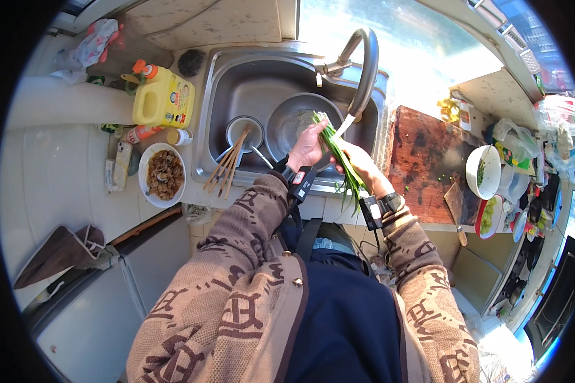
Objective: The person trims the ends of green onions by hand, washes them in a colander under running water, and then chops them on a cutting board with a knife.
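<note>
A bunch of long green stalks, apparently chives or scallions (343, 160), is held slantwise over the front right of a steel sink (249, 81). My left hand (308, 145) is closed round the bunch near its pale upper end. My right hand (359, 165) grips it lower down, with the leaf tips hanging over the sink's front edge. Water runs from the curved faucet (364, 72) right beside the bunch. Below my hands, a large metal basin (280, 122) stands in the sink. At its left is a small pot (235, 129) with several wooden chopsticks (230, 165) leaning out.
Right of the sink lie a stained wooden cutting board (419, 163), a cleaver (455, 206) whose handle passes the counter edge, and a white bowl (482, 172) with chopped greens. On the left stand a yellow detergent jug (160, 98) and a bowl of brown food (165, 174).
</note>
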Demonstrator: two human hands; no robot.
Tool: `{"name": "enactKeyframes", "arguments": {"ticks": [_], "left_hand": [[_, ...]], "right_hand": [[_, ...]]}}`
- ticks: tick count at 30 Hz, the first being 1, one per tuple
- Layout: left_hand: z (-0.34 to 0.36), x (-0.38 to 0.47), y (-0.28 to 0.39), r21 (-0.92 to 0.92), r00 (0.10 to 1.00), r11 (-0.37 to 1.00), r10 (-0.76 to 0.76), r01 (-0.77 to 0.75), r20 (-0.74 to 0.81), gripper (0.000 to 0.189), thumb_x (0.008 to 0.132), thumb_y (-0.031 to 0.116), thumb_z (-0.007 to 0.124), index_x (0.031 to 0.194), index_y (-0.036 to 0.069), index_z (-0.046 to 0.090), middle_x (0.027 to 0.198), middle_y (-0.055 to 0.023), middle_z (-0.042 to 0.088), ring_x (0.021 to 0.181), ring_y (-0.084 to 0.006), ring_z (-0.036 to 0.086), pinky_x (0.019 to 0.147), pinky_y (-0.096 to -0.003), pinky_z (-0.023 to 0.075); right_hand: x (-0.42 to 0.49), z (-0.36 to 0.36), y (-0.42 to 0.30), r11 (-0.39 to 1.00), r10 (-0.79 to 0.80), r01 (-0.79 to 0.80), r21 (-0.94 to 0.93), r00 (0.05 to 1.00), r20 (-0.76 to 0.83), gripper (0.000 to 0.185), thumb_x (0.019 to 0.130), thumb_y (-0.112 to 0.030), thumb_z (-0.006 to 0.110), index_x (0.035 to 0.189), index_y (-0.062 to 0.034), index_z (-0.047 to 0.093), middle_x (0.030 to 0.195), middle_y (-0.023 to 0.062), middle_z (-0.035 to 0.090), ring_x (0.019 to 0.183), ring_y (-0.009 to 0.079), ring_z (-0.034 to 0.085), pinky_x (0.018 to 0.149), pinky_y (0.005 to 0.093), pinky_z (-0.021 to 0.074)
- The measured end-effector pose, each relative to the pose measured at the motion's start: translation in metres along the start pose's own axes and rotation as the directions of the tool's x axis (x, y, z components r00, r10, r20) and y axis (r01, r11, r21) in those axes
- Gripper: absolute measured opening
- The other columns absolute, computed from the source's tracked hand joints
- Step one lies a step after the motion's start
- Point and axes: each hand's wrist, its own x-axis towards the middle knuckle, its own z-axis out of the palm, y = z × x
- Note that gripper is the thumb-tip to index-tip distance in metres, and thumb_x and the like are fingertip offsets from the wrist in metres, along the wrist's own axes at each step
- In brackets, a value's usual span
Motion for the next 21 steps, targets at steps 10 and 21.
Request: {"name": "enactKeyframes", "arguments": {"ticks": [10, 21], "left_hand": [[-0.013, -0.009, -0.002, -0.238, 0.994, 0.969, 0.085, -0.066, 0.069, 0.039, 0.090, -0.002, 0.042, 0.127, -0.003, 0.055, 0.128, -0.0180, 0.063, 0.122, -0.0334, 0.059, 0.114, -0.0486, 0.0421], [-0.017, -0.022, 0.003, -0.129, 0.992, 0.992, 0.022, -0.006, 0.121, 0.030, 0.096, 0.017, 0.047, 0.122, 0.010, 0.059, 0.120, -0.0068, 0.068, 0.107, -0.0237, 0.064, 0.092, -0.0441, 0.0504]], "right_hand": [[0.010, 0.004, 0.012, 0.989, -0.104, 0.104, 0.100, 0.995, -0.014, 0.032, 0.105, -0.028, 0.056, 0.115, 0.0006, 0.066, 0.094, 0.0087, 0.071, 0.079, 0.0188, 0.071, 0.071, 0.0298, 0.0593], [0.025, 0.000, 0.010, 0.946, -0.087, 0.082, 0.313, 0.996, 0.000, 0.033, 0.105, -0.023, 0.050, 0.120, 0.0034, 0.064, 0.097, 0.0124, 0.074, 0.077, 0.0237, 0.072, 0.070, 0.0327, 0.0600]]}}
